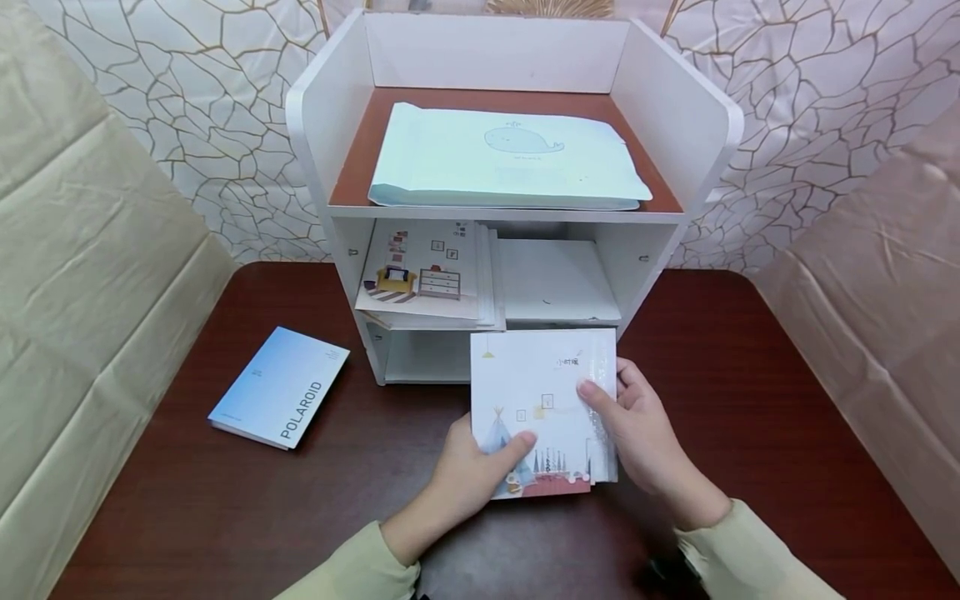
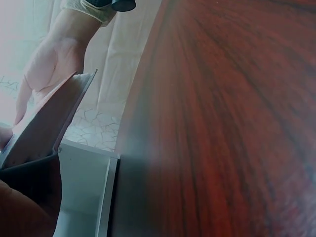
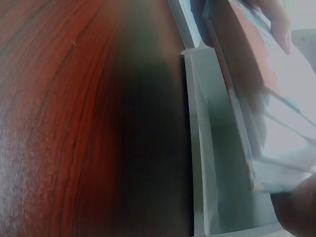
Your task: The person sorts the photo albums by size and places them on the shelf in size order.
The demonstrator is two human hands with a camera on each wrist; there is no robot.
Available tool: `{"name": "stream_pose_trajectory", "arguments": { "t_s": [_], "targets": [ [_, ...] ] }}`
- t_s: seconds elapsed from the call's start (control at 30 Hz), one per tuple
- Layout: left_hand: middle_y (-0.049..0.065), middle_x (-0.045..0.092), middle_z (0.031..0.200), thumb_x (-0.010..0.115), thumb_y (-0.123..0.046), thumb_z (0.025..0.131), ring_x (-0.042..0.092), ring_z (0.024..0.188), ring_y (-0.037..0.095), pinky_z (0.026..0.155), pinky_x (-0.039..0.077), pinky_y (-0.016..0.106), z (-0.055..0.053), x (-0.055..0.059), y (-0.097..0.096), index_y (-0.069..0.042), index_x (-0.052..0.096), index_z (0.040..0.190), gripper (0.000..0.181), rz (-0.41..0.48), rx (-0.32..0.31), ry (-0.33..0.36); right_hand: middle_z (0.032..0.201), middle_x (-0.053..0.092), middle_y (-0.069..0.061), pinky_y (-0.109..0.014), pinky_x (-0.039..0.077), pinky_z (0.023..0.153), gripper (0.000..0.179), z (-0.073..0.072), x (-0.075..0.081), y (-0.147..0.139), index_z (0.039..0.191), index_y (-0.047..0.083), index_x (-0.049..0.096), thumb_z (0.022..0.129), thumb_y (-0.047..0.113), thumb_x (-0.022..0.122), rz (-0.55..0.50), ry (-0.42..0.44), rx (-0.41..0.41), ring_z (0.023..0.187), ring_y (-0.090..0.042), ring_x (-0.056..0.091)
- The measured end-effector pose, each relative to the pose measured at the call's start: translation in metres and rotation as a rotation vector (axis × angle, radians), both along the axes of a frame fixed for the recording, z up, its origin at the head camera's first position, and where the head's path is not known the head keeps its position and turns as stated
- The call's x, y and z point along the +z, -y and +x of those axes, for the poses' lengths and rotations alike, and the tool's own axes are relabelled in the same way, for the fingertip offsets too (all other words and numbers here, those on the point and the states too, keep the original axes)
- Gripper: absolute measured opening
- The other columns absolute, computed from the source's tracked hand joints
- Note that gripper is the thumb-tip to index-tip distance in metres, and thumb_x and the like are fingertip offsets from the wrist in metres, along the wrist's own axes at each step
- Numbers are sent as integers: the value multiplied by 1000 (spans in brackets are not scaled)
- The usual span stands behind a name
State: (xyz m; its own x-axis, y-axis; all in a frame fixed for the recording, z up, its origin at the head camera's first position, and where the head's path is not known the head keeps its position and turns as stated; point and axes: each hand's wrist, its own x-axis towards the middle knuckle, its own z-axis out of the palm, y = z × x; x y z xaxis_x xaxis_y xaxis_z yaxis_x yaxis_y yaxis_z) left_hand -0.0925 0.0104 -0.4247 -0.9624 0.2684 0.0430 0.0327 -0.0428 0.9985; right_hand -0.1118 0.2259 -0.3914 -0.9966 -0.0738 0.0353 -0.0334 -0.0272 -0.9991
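Note:
Both hands hold a white illustrated notebook [image 1: 543,408] in front of the small shelf. Its cover shows a blue tent, small picture frames and a red strip at the bottom. Another pale, glossy edge sticks out behind it on the right. My left hand [image 1: 468,467] grips the lower left corner, thumb across the cover. Over at the right edge, my right hand [image 1: 641,429] pinches with the thumb on the front and fingers behind. In the left wrist view the notebook's thick page edge [image 2: 54,113] shows; the right wrist view shows its underside edge [image 3: 247,74].
A white shelf unit [image 1: 675,137] stands behind. On its top lies a pale whale-print package [image 1: 480,158]; the middle level holds similar illustrated notebooks [image 1: 420,283] at left and a white board or box [image 1: 558,279] at right. A blue POLAROID book [image 1: 279,387] lies on the dark table [image 1: 787,433].

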Motion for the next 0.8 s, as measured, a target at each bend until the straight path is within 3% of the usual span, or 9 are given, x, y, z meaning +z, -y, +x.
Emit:
{"name": "stream_pose_trajectory", "arguments": {
  "t_s": [0.27,0.53,0.67,0.8],
  "targets": [
    [4,73,90,74,-23,88,71,75,19,63,58,36,1,4,0,-9,63,112,30,44,-11,-57,114,66,-11,-42,58,69,46,5,1,-5,135,8,34,98,16,59,69,-23,58,87,-28,69],
    [4,72,94,71,-24,90,71,79,19,64,58,35,-13,25,2,-10,63,115,30,44,27,-141,111,68,-12,-35,57,75,41,10,-6,-9,133,4,39,98,11,59,141,-45,130,92,-23,68],
    [2,72,95,71,-29,90,71,79,18,65,58,35,-21,36,6,-12,62,115,32,6,29,-137,113,67,-12,-30,55,79,42,11,-8,-9,135,2,43,97,12,59,186,-66,131,95,-21,67],
    [2,71,97,70,-30,91,71,80,18,66,58,35,-27,45,9,-14,59,119,34,-19,6,-97,113,68,-11,-29,55,79,42,11,-6,-7,136,1,43,98,13,58,156,-58,112,94,-22,68]
  ]
}}
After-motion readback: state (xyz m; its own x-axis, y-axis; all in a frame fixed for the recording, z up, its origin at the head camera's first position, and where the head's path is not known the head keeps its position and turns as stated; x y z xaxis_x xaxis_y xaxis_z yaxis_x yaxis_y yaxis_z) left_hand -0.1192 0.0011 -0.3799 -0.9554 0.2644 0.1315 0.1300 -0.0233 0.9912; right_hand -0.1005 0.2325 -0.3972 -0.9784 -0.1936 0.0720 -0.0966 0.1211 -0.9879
